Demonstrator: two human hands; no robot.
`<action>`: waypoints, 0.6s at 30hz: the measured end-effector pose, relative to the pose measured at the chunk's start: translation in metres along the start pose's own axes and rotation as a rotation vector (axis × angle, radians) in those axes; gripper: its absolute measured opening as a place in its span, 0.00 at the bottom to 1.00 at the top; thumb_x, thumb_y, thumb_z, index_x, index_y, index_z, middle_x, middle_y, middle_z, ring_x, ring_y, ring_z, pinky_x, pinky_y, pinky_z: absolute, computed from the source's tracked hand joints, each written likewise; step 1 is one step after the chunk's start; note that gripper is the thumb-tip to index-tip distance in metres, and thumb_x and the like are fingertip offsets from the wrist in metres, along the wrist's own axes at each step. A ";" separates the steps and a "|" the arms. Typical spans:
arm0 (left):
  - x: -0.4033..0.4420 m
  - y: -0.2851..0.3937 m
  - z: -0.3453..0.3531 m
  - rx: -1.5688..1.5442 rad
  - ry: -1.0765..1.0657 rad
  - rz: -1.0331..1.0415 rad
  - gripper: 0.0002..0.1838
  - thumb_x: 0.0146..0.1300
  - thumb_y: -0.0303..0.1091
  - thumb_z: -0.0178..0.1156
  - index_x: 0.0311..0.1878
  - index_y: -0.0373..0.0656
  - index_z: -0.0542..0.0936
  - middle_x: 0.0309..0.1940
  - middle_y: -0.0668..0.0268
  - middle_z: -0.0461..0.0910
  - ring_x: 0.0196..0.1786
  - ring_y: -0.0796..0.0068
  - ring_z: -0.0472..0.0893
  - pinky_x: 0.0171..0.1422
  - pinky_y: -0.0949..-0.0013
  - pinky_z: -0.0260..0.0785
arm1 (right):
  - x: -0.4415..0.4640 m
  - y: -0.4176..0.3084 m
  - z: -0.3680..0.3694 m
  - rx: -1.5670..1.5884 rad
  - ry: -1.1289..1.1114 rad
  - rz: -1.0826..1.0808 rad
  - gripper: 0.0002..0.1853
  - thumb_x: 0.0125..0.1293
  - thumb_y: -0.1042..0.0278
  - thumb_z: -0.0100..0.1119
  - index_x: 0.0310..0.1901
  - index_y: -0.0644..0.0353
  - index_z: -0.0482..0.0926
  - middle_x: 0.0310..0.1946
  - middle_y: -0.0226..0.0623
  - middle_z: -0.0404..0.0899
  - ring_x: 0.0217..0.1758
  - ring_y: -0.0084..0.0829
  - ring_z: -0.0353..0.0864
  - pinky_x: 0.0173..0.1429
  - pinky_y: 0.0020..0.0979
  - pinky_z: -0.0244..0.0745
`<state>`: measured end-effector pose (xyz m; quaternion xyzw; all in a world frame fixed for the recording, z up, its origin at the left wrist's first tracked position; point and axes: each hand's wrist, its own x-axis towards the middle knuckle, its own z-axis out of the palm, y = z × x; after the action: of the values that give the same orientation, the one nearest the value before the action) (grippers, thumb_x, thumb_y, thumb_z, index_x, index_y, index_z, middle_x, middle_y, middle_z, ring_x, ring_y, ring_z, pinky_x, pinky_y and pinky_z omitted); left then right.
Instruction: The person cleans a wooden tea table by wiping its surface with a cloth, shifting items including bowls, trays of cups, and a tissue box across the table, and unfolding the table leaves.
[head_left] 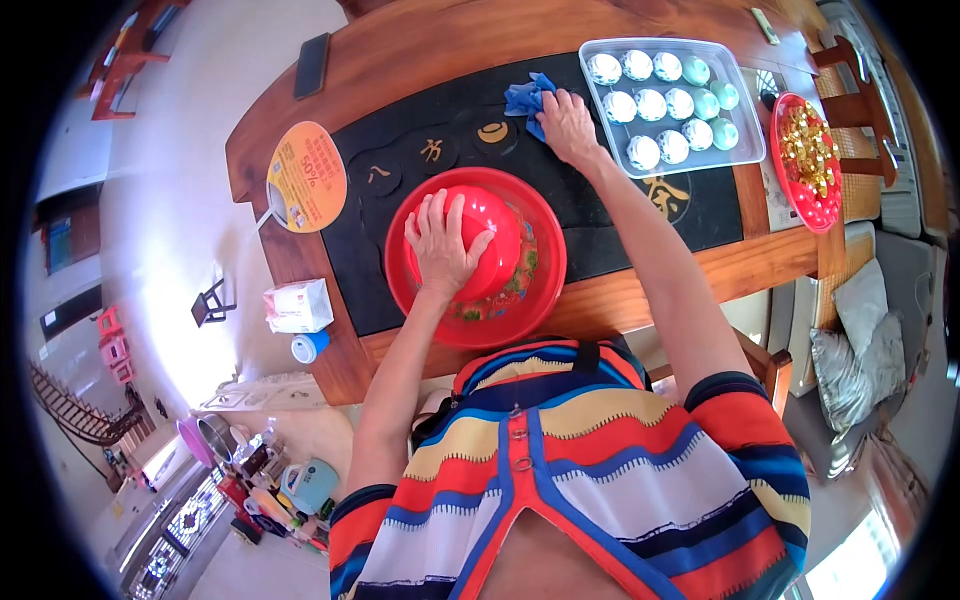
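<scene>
- Your left hand [443, 245] spreads its fingers over the smooth, rounded red bowl [489, 235], inside the wide, glossy red basin [545, 290] at the table's near side.
- Your right hand [572, 128] curls its fingers onto the crumpled blue cloth [528, 98], farther away, just left of the clear rectangular tray [708, 161] of rounded cups [650, 104].
</scene>
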<state>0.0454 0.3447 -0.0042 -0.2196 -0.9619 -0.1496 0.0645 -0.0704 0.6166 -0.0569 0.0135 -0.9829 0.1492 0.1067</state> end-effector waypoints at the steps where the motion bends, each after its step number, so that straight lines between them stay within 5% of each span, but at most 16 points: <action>1: 0.000 0.000 0.000 0.000 -0.001 0.001 0.36 0.59 0.61 0.57 0.64 0.47 0.67 0.67 0.57 0.63 0.71 0.54 0.59 0.72 0.44 0.44 | -0.009 -0.001 0.001 0.021 0.043 0.010 0.18 0.61 0.63 0.61 0.49 0.62 0.71 0.44 0.46 0.72 0.49 0.49 0.73 0.53 0.45 0.70; 6: 0.001 0.000 0.000 -0.003 0.019 -0.001 0.36 0.60 0.60 0.56 0.65 0.47 0.67 0.67 0.58 0.63 0.70 0.54 0.60 0.71 0.44 0.45 | -0.068 -0.023 -0.010 0.037 0.071 0.082 0.25 0.59 0.72 0.60 0.58 0.67 0.67 0.54 0.56 0.67 0.55 0.55 0.70 0.60 0.47 0.66; 8: 0.002 0.000 0.000 -0.007 0.009 0.001 0.36 0.60 0.60 0.56 0.65 0.47 0.67 0.67 0.57 0.63 0.71 0.54 0.59 0.71 0.43 0.45 | -0.087 -0.021 0.003 0.093 0.063 -0.088 0.27 0.58 0.75 0.58 0.60 0.67 0.66 0.59 0.58 0.65 0.58 0.56 0.69 0.63 0.47 0.65; 9: 0.002 0.001 0.000 -0.008 0.013 -0.007 0.36 0.60 0.60 0.56 0.65 0.47 0.67 0.67 0.57 0.63 0.71 0.54 0.59 0.71 0.43 0.45 | -0.089 -0.024 0.002 0.055 0.060 -0.177 0.23 0.62 0.74 0.48 0.60 0.66 0.69 0.62 0.51 0.65 0.58 0.53 0.69 0.62 0.45 0.67; 12: 0.003 0.000 -0.002 -0.002 0.000 -0.015 0.36 0.59 0.60 0.56 0.65 0.47 0.67 0.67 0.57 0.62 0.71 0.54 0.59 0.71 0.43 0.45 | -0.080 -0.020 -0.004 -0.014 0.002 -0.260 0.20 0.62 0.74 0.48 0.57 0.65 0.72 0.61 0.46 0.67 0.59 0.48 0.69 0.64 0.42 0.66; 18: 0.003 0.000 -0.001 -0.018 -0.013 -0.011 0.36 0.59 0.60 0.57 0.64 0.47 0.67 0.67 0.56 0.61 0.71 0.53 0.58 0.72 0.42 0.44 | -0.034 -0.033 0.008 0.096 -0.018 -0.226 0.17 0.56 0.69 0.60 0.49 0.61 0.76 0.53 0.37 0.75 0.51 0.43 0.72 0.54 0.42 0.68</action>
<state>0.0431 0.3453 -0.0030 -0.2161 -0.9620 -0.1572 0.0556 -0.0372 0.5826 -0.0617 0.1308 -0.9677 0.1831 0.1134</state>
